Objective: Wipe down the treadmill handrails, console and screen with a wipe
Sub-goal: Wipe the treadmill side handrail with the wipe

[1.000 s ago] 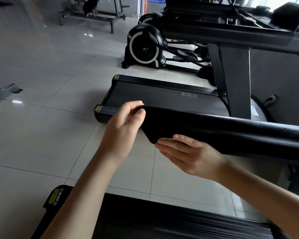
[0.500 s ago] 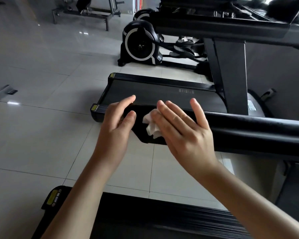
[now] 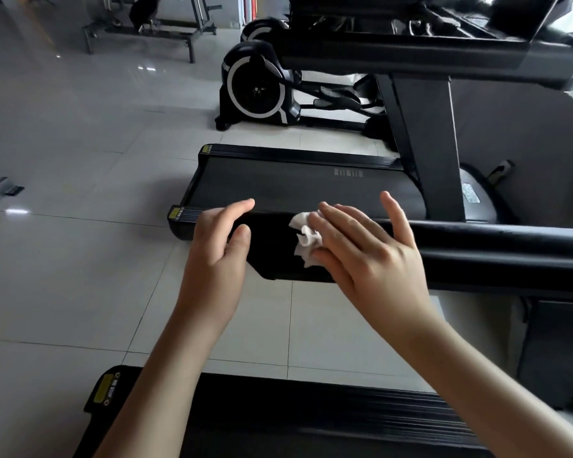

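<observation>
A black treadmill handrail (image 3: 497,256) runs from the right edge to its blunt end at the centre. A crumpled white wipe (image 3: 305,238) lies on the rail's end. My right hand (image 3: 368,256) presses it there with straight, spread fingers. My left hand (image 3: 219,246) hovers at the very tip of the rail, fingers relaxed and slightly curved, thumb near the rail's end; whether it touches is unclear. The deck of this treadmill (image 3: 311,421) shows along the bottom edge. Console and screen are out of view.
A second treadmill (image 3: 295,183) lies beyond the rail, its upright (image 3: 434,153) and handrail (image 3: 411,61) at the upper right. An elliptical trainer (image 3: 258,90) stands behind it. A metal bench frame (image 3: 153,31) is at the far back on the tiled floor (image 3: 63,127).
My right hand came from under the rail's end up onto it, flattening the wipe there. My left hand let go of its pinch on the tip and relaxed.
</observation>
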### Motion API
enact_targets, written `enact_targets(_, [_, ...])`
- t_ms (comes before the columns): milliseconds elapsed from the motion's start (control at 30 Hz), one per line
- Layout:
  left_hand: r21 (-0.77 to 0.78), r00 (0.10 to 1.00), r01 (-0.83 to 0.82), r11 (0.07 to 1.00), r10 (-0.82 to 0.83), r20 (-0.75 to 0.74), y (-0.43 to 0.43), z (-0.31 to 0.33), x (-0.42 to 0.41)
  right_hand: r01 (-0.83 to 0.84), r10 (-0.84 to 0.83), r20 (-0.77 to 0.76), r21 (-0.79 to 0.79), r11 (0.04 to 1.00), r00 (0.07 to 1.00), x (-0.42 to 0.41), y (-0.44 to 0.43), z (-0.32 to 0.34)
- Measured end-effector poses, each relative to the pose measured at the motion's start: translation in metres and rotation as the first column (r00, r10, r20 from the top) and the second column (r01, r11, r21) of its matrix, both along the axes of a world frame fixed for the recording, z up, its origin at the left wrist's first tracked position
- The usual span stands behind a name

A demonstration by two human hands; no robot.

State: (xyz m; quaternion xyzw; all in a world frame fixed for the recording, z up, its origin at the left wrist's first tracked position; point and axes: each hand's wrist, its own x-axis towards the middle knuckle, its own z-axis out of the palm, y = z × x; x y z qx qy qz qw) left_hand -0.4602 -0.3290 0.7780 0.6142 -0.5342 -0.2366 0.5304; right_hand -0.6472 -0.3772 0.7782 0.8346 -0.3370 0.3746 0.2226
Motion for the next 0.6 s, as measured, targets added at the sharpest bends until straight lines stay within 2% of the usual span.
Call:
enact_targets(67, [0.027,0.998,-0.031,0.999,0.030,0.051,-0.001,0.003,0.000,-0.001,0.001,0.068,0.006,1.000,0.998,0.004,-0.001,0.000])
enact_targets(133, [0.036,0.983,-0.083,0.996,0.076,0.168,-0.001,0.007,-0.002,-0.004,0.000,0.128,0.031,1.000,0.992,0.010,0.000,0.000])
enact_targets(233, [-0.008,0.888,-0.134,0.991,0.123,0.443,0.001,0.016,-0.008,-0.015,0.008,0.156,0.046,0.999,0.988,0.010,0.000,0.003])
enact_targets(300, [-0.020,0.836,-0.085,0.996,0.082,0.543,0.005,0.019,-0.012,-0.014,0.008,0.160,0.042,0.999,0.987,0.006,0.000,0.005])
enact_targets(400, [0.015,0.806,-0.054,0.998,0.035,0.590,0.006,0.021,-0.013,0.028,-0.035,0.169,0.041,0.999,0.985,-0.002,0.001,0.008])
enact_targets(600, [0.026,0.794,-0.087,0.996,0.053,0.605,0.004,0.021,-0.019,0.101,-0.113,0.172,0.077,0.992,0.978,-0.008,0.001,0.009])
